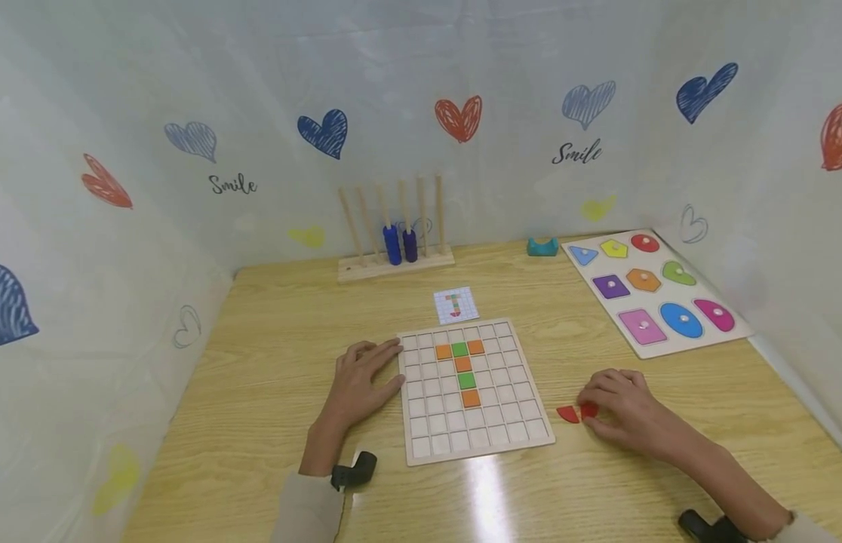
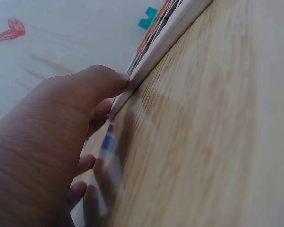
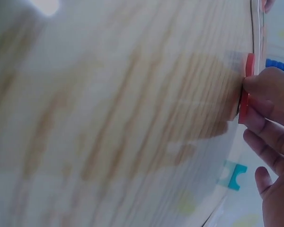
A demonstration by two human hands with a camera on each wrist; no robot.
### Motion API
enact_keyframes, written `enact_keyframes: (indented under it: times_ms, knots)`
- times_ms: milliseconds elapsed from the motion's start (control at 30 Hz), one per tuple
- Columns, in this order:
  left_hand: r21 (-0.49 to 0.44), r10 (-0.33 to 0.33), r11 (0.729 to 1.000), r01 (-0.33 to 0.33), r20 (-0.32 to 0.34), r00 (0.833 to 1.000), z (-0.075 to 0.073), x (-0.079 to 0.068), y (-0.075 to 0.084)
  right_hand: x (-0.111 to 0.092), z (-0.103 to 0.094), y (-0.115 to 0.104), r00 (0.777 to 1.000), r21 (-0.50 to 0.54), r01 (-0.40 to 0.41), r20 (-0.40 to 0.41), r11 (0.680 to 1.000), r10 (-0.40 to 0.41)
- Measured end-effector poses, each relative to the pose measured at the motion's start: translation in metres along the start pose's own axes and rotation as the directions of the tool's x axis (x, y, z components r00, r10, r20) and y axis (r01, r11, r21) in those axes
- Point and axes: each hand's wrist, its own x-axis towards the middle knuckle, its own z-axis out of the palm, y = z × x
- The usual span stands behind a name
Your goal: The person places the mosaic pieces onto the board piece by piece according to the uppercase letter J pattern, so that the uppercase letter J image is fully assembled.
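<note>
A square wooden grid board [image 1: 431,446] lies in front of me, with orange and green square tiles [image 1: 466,381] set in a T shape. My left hand [image 1: 356,388] rests at the board's left edge, thumb and fingertips touching the rim [image 2: 146,66], fingers fairly straight. To the right of the board, my right hand [image 1: 621,411] pinches a red piece [image 1: 588,409] between thumb and fingers, low over the table; its outline is partly covered. Beside it lies a red quarter-circle piece [image 1: 568,414]. In the right wrist view the thumb presses on a red edge [image 3: 244,109].
A pattern card [image 1: 456,305] lies just behind the board. Farther back stand a peg rack [image 1: 421,265] with blue and purple beads and a teal block [image 1: 542,247]. A knobbed shape puzzle [image 1: 648,313] lies at the back right. A printed curtain surrounds the table.
</note>
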Motion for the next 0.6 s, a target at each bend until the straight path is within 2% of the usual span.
enact_keyframes:
  times_ms: [233, 433, 600]
  knots:
    - [-0.007, 0.026, 1.000, -0.026, -0.016, 1.000, -0.0003, 0.0000, 0.0005, 0.0022, -0.0025, -0.0020, 0.999, 0.010, 0.016, -0.031, 1.000, -0.016]
    - [-0.006, 0.028, 1.000, -0.028, -0.009, 1.000, -0.0013, 0.0015, 0.0009, 0.0018, -0.0033, -0.0057, 0.998, 0.022, -0.060, 0.028, 0.998, 0.059]
    - [-0.012, 0.021, 1.000, -0.021, -0.009, 1.000, -0.0017, 0.0014, 0.0019, 0.0029, -0.0013, -0.0060, 0.997, 0.012, -0.062, 0.048, 0.998, 0.061]
